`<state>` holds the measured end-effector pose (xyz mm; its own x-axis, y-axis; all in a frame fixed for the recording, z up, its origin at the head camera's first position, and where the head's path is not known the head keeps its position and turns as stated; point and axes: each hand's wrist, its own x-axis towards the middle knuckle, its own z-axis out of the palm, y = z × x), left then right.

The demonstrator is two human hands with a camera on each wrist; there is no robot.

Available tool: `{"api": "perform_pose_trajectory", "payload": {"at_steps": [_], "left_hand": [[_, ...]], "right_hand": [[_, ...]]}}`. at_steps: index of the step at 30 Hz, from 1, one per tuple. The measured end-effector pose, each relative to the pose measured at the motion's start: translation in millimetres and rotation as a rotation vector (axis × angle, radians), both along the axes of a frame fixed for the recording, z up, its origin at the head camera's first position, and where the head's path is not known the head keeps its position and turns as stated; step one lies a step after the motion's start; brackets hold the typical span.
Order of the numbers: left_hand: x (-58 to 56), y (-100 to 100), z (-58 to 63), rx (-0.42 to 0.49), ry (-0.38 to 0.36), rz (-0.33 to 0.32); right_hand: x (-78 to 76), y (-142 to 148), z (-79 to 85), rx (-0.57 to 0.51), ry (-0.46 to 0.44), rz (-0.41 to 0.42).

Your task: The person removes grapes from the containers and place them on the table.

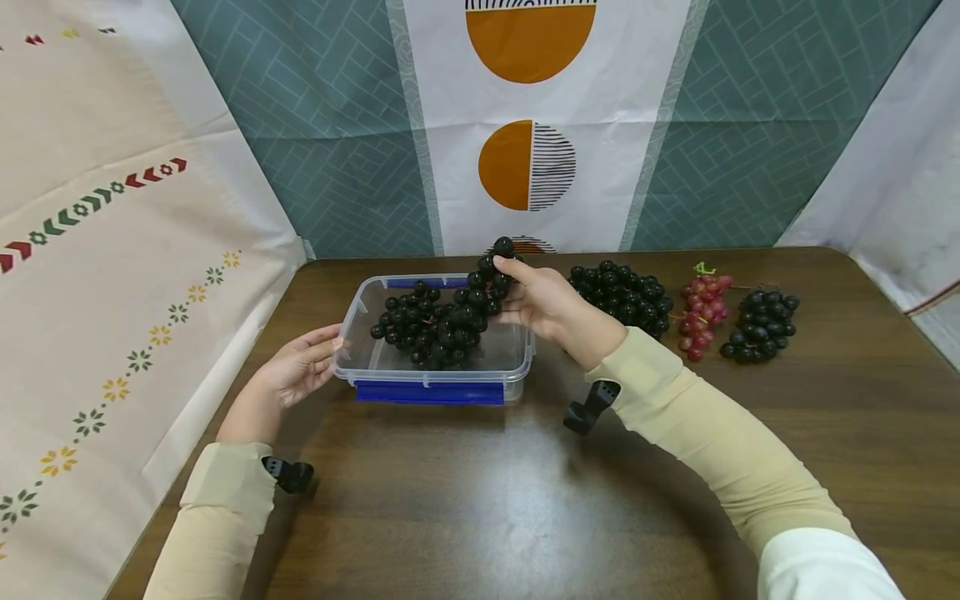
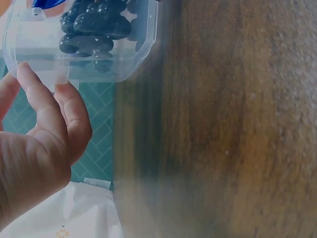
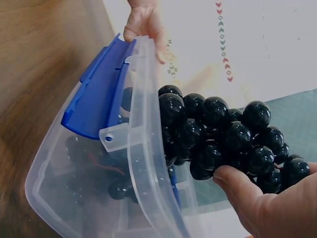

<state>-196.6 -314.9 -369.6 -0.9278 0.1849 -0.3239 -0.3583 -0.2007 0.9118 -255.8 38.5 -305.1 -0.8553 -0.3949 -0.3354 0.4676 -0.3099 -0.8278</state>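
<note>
Gripping black grapes [image 1: 448,327], partly inside clear box [image 1: 390,377], with right hand [image 1: 551,304], middle of frame — touching box's left side with loose fingers of left hand [image 1: 302,365].

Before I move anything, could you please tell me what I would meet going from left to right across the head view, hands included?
Left hand, clear container, right hand, black grape bunch partly behind that hand, red grape bunch, rightmost black grape bunch.
</note>
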Motion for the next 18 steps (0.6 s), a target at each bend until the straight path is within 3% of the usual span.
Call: {"api": "perform_pose_trajectory", "payload": {"at_steps": [18], "left_hand": [[1.3, -1, 1.9, -0.028, -0.012, 0.006]], "right_hand": [[7.7, 28, 14.6, -0.076, 0.015, -0.03]]}}
